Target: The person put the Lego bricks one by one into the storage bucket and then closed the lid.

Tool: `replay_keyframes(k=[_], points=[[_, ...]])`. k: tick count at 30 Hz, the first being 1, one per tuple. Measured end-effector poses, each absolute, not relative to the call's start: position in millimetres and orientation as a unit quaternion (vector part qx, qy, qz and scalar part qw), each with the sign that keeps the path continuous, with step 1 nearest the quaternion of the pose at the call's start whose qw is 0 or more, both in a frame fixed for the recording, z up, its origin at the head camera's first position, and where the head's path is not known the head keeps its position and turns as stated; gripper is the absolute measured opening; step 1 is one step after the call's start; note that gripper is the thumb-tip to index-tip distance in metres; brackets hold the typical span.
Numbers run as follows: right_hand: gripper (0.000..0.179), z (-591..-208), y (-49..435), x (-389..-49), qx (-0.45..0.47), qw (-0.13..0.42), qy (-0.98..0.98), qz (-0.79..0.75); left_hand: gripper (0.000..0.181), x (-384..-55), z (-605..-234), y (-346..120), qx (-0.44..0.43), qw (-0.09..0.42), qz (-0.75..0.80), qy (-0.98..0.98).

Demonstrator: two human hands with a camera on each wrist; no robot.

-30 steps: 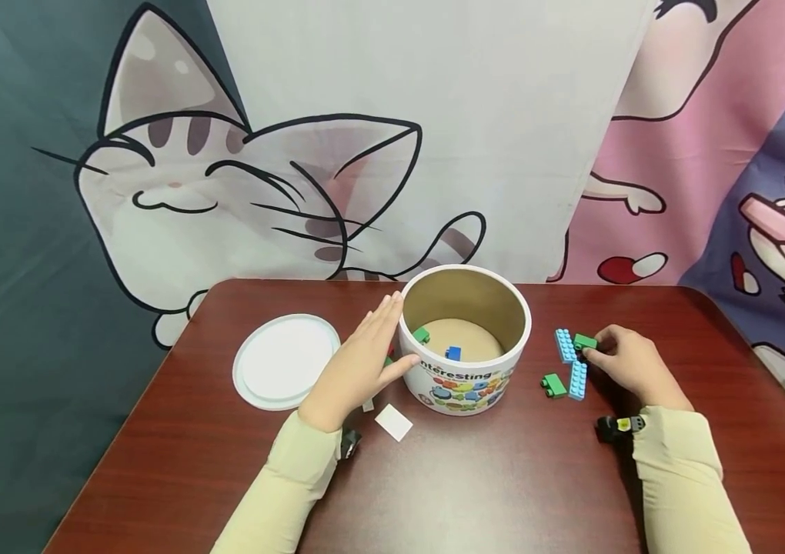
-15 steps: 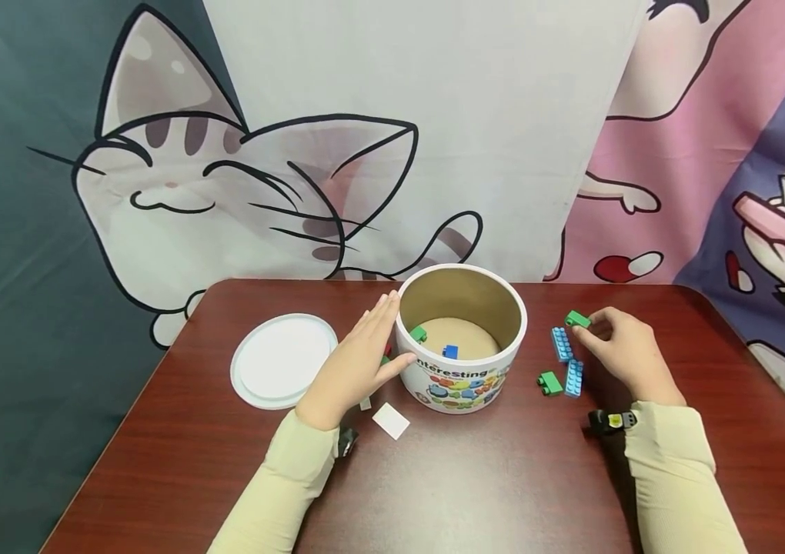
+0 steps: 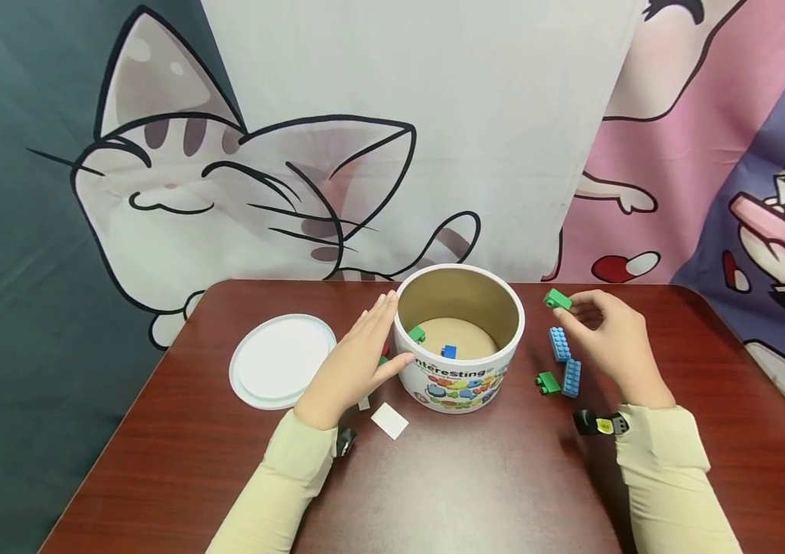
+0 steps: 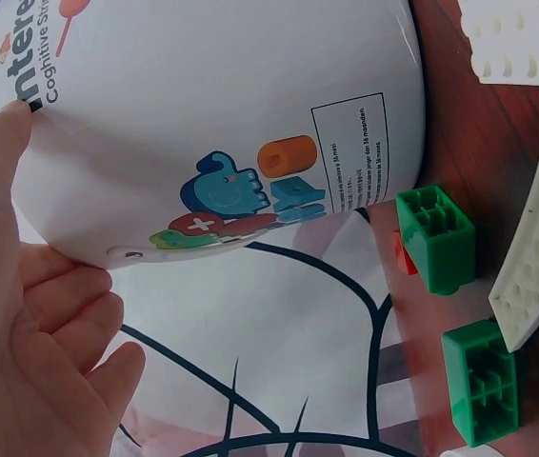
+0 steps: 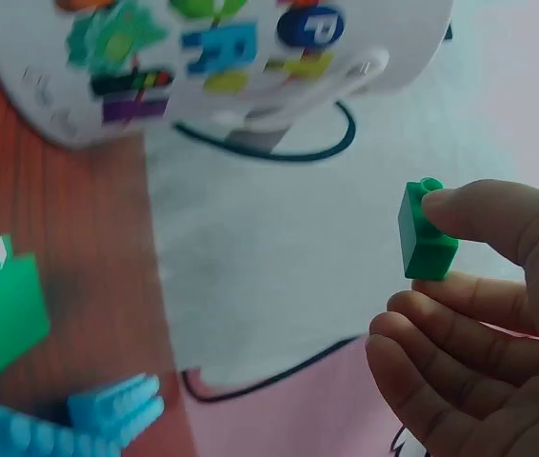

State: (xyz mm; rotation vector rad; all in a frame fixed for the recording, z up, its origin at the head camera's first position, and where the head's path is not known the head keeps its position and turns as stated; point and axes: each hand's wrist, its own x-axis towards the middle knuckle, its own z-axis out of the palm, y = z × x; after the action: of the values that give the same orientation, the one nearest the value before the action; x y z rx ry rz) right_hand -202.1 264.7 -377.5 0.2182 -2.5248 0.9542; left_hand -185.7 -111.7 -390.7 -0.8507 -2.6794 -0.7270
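A white round bucket (image 3: 459,387) with printed pictures stands on the table. Inside it lie a green toy brick (image 3: 417,334) and a blue one (image 3: 449,352). My left hand (image 3: 354,358) rests against the bucket's left side, fingers straight along the wall and thumb on its front. Between thumb and fingers my right hand (image 3: 610,338) pinches a green building brick (image 3: 557,299), raised right of the bucket's rim; in the right wrist view this brick (image 5: 428,230) shows one stud beside the thumb. Below that hand, two light blue bricks (image 3: 559,344) and another green brick (image 3: 548,383) lie on the table.
A white round lid (image 3: 283,361) lies left of the bucket. A white flat piece (image 3: 389,421) lies in front. Behind the left hand, the left wrist view shows green bricks (image 4: 480,381), white studded plates (image 4: 536,252) and a bit of red (image 4: 404,254). A cartoon curtain (image 3: 337,192) hangs behind the table.
My right hand has lifted the green brick off the table beside the light blue bricks and carried it up and left toward the bucket. The left hand stays at the bucket.
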Motion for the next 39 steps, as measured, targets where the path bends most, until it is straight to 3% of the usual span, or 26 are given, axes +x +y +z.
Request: replay_keyframes(k=[14, 27, 34, 39], points=[[0.024, -352.8, 231.1, -186.0, 0.134, 0.263, -0.875, 0.384, 0.086, -189.3, -392.2, -110.4, -0.296, 0.127, -0.244, -0.915], [0.024, -360.2, 198.2, -185.5, 0.187, 0.275, -0.859, 0.39, 0.085, -185.4, -391.8, -111.3, -0.289, 0.12, -0.23, -0.922], [0.024, -354.3, 184.7, -194.6, 0.202, 0.258, -0.859, 0.393, 0.085, -184.2, -392.2, -113.1, -0.285, 0.118, -0.228, -0.923], [0.026, -348.0, 172.3, -204.0, 0.209, 0.209, -0.88, 0.372, 0.086, -184.6, -393.0, -111.8, -0.287, 0.121, -0.23, -0.922]])
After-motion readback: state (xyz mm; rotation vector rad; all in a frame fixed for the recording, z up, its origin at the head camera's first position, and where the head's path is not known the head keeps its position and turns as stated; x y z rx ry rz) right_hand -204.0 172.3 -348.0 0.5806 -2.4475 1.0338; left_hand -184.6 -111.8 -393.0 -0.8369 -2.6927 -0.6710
